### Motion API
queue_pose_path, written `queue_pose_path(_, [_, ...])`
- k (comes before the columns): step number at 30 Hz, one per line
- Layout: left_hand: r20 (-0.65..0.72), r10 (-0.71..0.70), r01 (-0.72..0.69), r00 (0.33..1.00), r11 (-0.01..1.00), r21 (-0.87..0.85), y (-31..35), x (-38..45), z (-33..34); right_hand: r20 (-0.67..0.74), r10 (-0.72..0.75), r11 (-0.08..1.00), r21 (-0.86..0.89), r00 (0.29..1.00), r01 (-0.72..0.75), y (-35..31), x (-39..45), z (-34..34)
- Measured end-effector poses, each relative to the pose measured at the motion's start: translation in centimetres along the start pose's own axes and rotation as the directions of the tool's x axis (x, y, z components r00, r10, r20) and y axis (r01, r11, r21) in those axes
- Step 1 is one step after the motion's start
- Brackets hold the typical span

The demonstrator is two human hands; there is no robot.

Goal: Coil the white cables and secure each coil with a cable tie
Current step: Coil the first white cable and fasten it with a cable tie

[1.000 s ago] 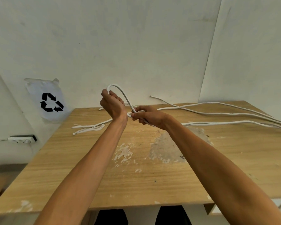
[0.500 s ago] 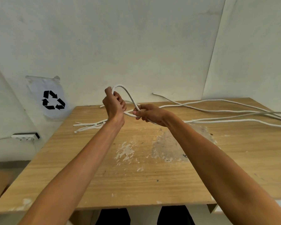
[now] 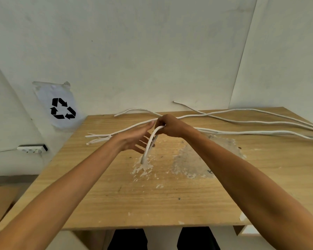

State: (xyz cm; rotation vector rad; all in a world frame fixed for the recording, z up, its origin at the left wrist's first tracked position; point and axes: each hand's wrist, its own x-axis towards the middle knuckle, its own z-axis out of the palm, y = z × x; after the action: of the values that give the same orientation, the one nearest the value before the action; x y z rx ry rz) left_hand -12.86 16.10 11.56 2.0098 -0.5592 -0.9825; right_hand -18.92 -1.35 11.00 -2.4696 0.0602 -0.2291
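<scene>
My right hand point(image 3: 170, 126) grips a folded loop of white cable point(image 3: 149, 145) above the middle of the wooden table point(image 3: 152, 199); the loop hangs down from my fist towards the tabletop. My left hand point(image 3: 134, 138) is beside it with fingers spread and straight, its fingertips near the right fist, holding nothing. Several long white cables point(image 3: 251, 132) trail from my right hand across the table to the right edge. A few thin white cable ties point(image 3: 98, 138) lie at the back left of the table.
A sheet with a black recycling sign point(image 3: 62, 108) is taped to the wall at left. A white power strip point(image 3: 32, 148) sits on the wall below it. Patches of white paint point(image 3: 188, 159) mark the tabletop. Walls close off the back and right.
My left hand has let go of the loop and spread its fingers. The loop, held up by both hands before, now hangs down from my right hand alone.
</scene>
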Motion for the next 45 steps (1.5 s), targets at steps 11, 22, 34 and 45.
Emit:
queue_pose_path(11, [-0.236,0.352,-0.398,0.906,0.898,-0.19,0.5,0.7,2.3,-0.365,-0.092,0.996,-0.044,0.927,0.082,1.3,-0.9,-1.2])
queue_pose_path(22, [-0.287,0.403,-0.458,0.869,0.874,-0.159,0.1,-0.2,1.9,-0.591,-0.573,0.818,-0.463,0.568,0.343,5.8,-4.9,-0.1])
queue_pose_path(34, [-0.419,0.473,-0.495,0.775,0.867,0.063,-1.0,-0.5,-0.6,-0.459,-0.481,0.824,-0.527,0.747,0.207,7.1,-6.8,0.2])
queue_pose_path(45, [-0.385,0.586,-0.7,0.713,0.619,-0.356,3.4,-2.5,0.2,-0.566,-0.302,0.95,-0.106,0.767,0.295,-2.3,-1.8,-3.6])
